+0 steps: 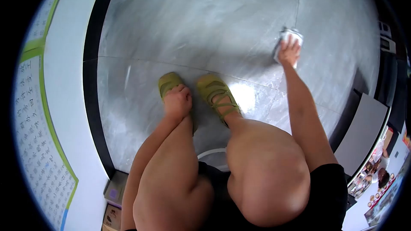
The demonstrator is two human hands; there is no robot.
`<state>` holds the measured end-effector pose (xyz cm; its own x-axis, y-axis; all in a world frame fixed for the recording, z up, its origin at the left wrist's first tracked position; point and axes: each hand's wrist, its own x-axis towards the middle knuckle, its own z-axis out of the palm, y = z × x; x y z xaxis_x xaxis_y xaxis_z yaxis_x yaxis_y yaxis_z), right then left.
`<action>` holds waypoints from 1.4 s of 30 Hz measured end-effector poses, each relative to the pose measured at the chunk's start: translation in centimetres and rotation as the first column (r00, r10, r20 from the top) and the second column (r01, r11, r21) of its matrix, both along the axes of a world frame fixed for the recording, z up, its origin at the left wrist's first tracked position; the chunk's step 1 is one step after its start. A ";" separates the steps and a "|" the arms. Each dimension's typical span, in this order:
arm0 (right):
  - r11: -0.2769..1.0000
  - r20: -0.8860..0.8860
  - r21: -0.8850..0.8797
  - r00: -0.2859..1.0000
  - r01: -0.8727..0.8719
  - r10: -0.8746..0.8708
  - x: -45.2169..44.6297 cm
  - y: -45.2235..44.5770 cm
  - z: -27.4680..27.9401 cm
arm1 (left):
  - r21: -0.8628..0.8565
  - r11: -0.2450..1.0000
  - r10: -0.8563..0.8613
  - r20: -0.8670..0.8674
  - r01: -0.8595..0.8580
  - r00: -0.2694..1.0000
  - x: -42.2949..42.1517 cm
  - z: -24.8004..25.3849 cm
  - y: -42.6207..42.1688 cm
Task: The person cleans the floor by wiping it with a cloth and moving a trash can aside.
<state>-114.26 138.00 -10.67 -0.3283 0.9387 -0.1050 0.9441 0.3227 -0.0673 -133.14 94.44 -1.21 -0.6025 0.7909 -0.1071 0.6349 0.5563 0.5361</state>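
My right hand [290, 51] reaches forward to the right and lies on a white cloth [295, 35] against the grey tiled floor [192, 21]. Its fingers point away from me over the cloth, which looks folded, with a darker edge; motion blurs its outline. My left hand [178, 101] is curled into a loose fist near my left foot, in front of the shin. Nothing shows in it, though the palm is hidden. Green strappy shoes [217, 92] are on my feet, the left one partly covered by that hand.
A white wall with a black skirting board [90, 81] runs along the left, bearing green-bordered sheets of handwriting [36, 145]. Boxes [112, 217] stand at lower left. A pale panel [361, 132] and dark furniture line the right. A white curved rim [212, 151] shows between my legs.
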 end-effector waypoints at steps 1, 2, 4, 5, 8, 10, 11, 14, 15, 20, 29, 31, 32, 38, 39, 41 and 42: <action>0.997 -0.052 -0.030 0.996 0.065 -0.066 0.0 1.0 0.6 | 0.009 1.000 0.008 0.005 -0.008 1.000 0.0 -0.1 0.0; 0.998 0.011 0.017 0.998 0.063 -0.064 -1.0 0.6 0.0 | 0.013 1.000 0.008 0.007 -0.008 1.000 0.1 -0.2 0.1; 0.979 0.050 0.138 0.988 -0.151 0.146 -3.6 -2.4 -1.2 | 0.020 1.000 0.009 0.001 -0.009 1.000 0.1 0.1 0.1; 0.913 0.035 0.210 0.936 -0.350 0.351 -5.1 -5.8 -1.3 | 0.020 1.000 0.000 0.003 0.000 1.000 0.0 0.1 0.1; 0.561 0.013 0.086 0.564 -0.823 0.826 -10.8 -16.5 2.7 | -0.103 0.994 -0.038 0.017 0.040 0.999 -0.2 0.3 0.2; 0.356 -0.129 0.013 0.352 -0.934 0.927 -14.4 -19.1 4.8 | -0.321 0.943 -0.078 0.056 0.092 0.995 -0.3 0.4 0.4; 0.270 -0.196 0.009 0.263 -0.963 0.945 -16.2 -19.4 4.9 | -0.208 0.976 -0.060 0.044 0.068 0.997 -0.5 0.3 0.4; 0.113 -0.140 0.045 0.105 -0.993 0.985 -21.5 -17.6 4.5 | 0.024 0.999 -0.023 0.049 0.022 0.999 -0.6 0.5 -0.6; 0.081 -0.071 0.064 0.077 -0.995 0.994 -23.1 -16.0 4.0 | 0.030 0.999 -0.018 0.062 0.017 0.998 -0.7 0.7 -0.7; 0.469 -0.136 0.239 0.448 -0.850 0.883 -28.5 -10.6 1.6 | 0.093 0.996 -0.020 0.076 0.013 0.997 -0.8 0.2 -1.3; -0.239 -0.270 0.024 -0.237 -0.971 0.933 -24.9 -22.5 6.0 | 0.109 0.994 -0.009 0.132 -0.006 0.991 -0.8 0.3 -1.1; -0.304 -0.189 0.017 -0.301 -0.953 0.935 -27.3 -21.8 5.4 | 0.126 0.992 -0.012 0.151 -0.007 0.988 -0.8 0.0 -1.2; -0.333 -0.148 0.007 -0.330 -0.943 0.932 -28.7 -21.3 5.0 | 0.110 0.994 -0.021 0.140 0.005 0.990 -0.8 -0.1 -1.4; 0.273 -0.141 0.189 0.249 -0.943 0.958 -35.2 -19.7 2.7 | 0.129 0.992 -0.020 0.168 -0.002 0.986 -0.8 0.3 -1.7; 0.289 -0.137 0.199 0.266 -0.936 0.954 -34.9 -20.6 2.6 | 0.136 0.991 -0.019 0.168 -0.004 0.986 -0.8 0.3 -2.0; 0.216 -0.109 0.201 0.198 -0.955 0.974 -33.1 -22.2 2.5 | 0.143 0.990 -0.014 0.166 -0.010 0.986 -0.9 0.2 -1.9; 0.130 -0.085 0.188 0.115 -0.974 0.990 -31.5 -23.8 3.1 | 0.143 0.990 -0.013 0.168 -0.011 0.986 -0.9 0.2 -1.9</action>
